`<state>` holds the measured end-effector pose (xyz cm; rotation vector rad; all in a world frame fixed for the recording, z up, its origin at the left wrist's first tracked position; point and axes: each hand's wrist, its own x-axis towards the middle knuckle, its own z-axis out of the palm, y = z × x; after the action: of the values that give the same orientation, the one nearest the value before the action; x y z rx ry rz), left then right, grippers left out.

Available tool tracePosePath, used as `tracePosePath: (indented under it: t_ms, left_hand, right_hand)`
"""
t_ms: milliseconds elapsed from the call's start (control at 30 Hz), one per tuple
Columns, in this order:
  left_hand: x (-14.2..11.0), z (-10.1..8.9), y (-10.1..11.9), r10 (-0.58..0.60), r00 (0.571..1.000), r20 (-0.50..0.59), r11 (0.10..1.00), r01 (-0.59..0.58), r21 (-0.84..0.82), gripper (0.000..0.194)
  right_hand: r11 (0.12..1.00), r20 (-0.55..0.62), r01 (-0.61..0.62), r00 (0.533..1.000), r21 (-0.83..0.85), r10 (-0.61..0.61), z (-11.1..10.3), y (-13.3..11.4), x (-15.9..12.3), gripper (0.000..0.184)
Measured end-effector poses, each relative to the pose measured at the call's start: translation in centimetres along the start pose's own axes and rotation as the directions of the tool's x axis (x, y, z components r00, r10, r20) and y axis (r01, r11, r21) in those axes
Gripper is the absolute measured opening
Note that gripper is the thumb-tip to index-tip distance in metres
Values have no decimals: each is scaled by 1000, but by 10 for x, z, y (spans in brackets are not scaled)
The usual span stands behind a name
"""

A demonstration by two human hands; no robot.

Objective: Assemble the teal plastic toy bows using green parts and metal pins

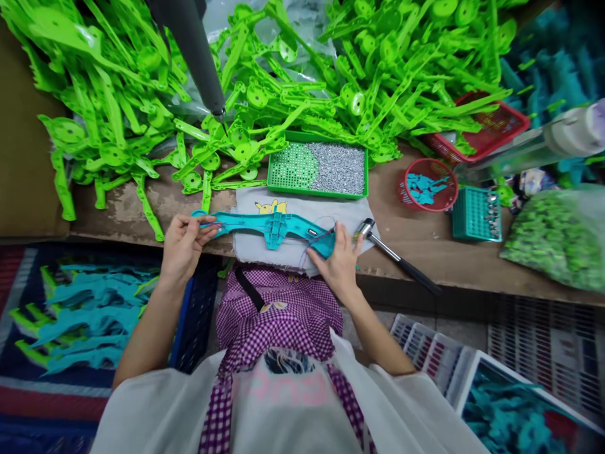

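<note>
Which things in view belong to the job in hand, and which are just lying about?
Likely in the job:
teal part, left hand and right hand on it
thin strand across it
cloth beneath
hammer beside the right hand
driver overhead
metal bits

Seemingly just lying about:
bottle
bag of green pieces, perhaps stock
green parts, perhaps stock too

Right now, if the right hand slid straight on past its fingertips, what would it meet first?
Probably the green tray ahead, across the cloth, though the height of the right hand is unclear; the hammer lies close beside its path.
</note>
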<state>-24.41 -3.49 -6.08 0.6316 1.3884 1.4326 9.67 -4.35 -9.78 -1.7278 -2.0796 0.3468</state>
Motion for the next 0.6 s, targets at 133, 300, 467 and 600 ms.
tracePosePath:
  t_ms: [133, 300, 467, 600]
  left_hand:
    - [-7, -8, -7, 16, 997, -75, 999, -18, -26, 40]
    - [-4, 3, -13, 167, 966, -195, 981, -183, -66, 39]
    - [7, 2, -6, 109, 992, -58, 994, -108, 20, 37]
    - [11, -3, -9, -31, 999, -37, 999, 32, 21, 37]
  right_hand:
    - [999, 15, -2, 1000, 49, 1, 7, 3, 4, 84]
    - [981, 39, -20, 999, 191, 13, 2, 12, 12, 96]
    - [958, 129, -91, 990, 271, 58, -4, 28, 25, 57]
    - [943, 105, -82, 993, 323, 50, -13, 29, 47, 37]
